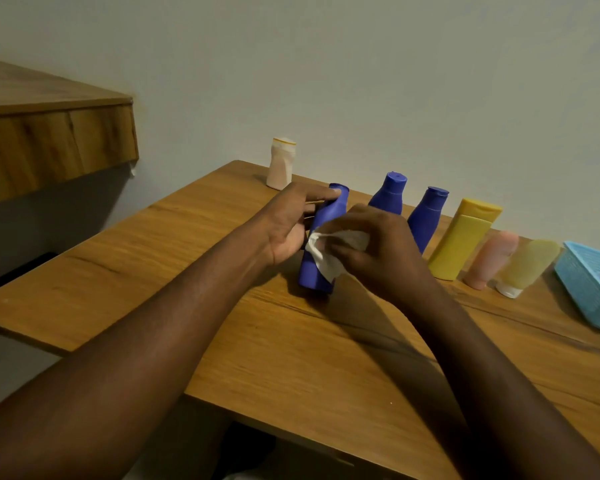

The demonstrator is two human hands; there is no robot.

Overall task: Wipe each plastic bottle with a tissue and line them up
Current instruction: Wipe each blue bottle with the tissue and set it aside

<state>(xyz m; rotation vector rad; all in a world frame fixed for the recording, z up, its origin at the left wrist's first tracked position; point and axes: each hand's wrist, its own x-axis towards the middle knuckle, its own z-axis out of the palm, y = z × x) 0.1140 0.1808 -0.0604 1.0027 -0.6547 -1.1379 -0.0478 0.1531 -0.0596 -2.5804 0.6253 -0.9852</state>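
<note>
A wooden bench (291, 358) runs from the near right to the far wall, with a wooden shelf (49, 133) set higher at the far left. A light blue plastic basket (586, 285) sits at the bench's right edge, partly out of view. Mid-bench, the left hand (288, 225) has its grip closed round the upper half of a dark blue bottle (317, 271), fingertips up at the cap. The bottle's long axis is close to upright, with the cap pointing up and leaning a little to the far right and the base down at the bench surface; whether the base touches the wood cannot be told. The right hand (378, 251) grips a crumpled white tissue (326, 251) and presses it against the bottle's right side. Behind, a row stands along the far side: two blue bottles (388, 195) with caps up, a yellow bottle (461, 240), a pink tube (489, 261) and a pale yellow tube (527, 263) standing on its white cap. A small white bottle (280, 164) stands apart at the far left, near the wall.
</note>
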